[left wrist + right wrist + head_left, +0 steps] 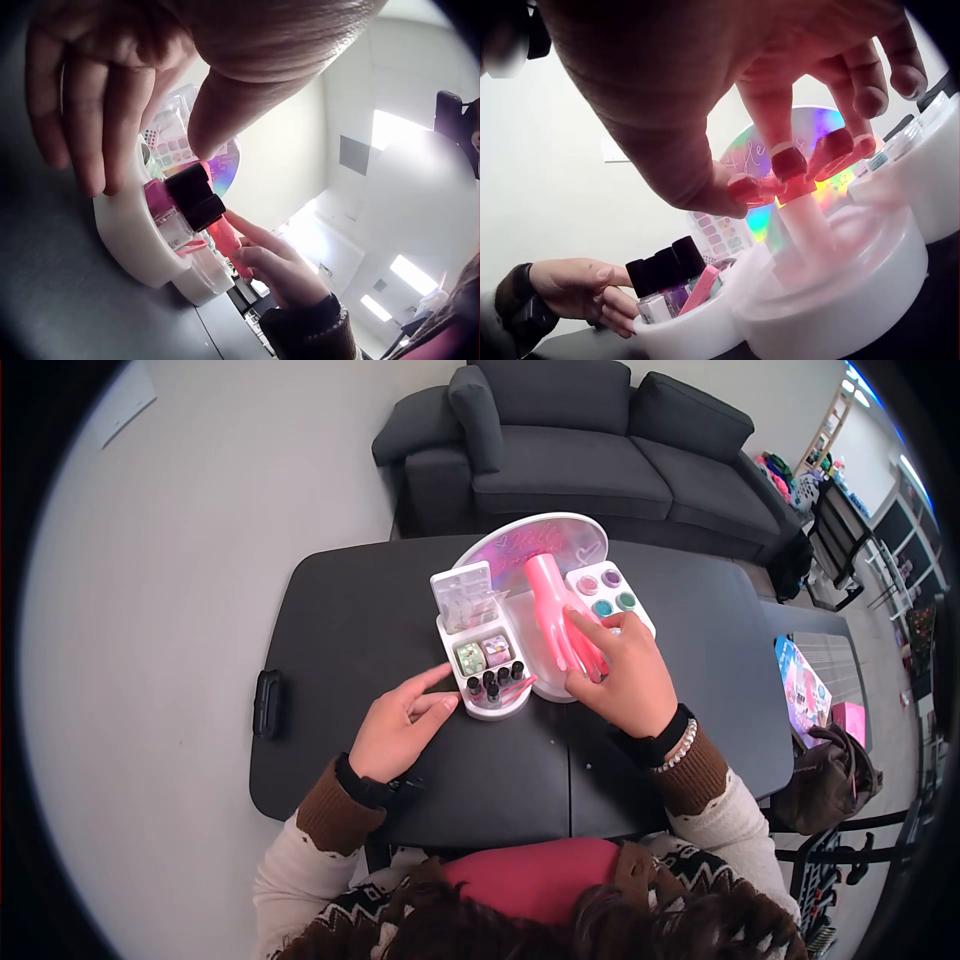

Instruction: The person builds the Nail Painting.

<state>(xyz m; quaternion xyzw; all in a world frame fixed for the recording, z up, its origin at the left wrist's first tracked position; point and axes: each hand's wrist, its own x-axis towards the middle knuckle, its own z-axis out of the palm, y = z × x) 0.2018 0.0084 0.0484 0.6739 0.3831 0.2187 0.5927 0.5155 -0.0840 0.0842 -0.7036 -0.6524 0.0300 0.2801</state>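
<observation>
A glossy pink mannequin hand (548, 595) stands tilted on a white nail-art station (488, 713). My right hand (640, 678) holds it near its fingers, with the thumb on one side and the index finger laid across its back. My left hand (395, 732) rests against the outer left wall of the station, fingers loosely extended along it and thumb near the rim. Beside that hand, several black-capped nail polish bottles (667, 268) stand in the front compartment with a pink stick-like tool (700, 291). Behind them are a green patterned roll (470, 658) and a lilac one (497, 650).
An iridescent backboard (490, 555) with lettering rises behind the station. Colored pots (602, 609) sit in its right tray; a clear case (463, 585) stands at left. The black table (340, 610) has a handle at its left edge. A grey sofa (570, 470) lies beyond.
</observation>
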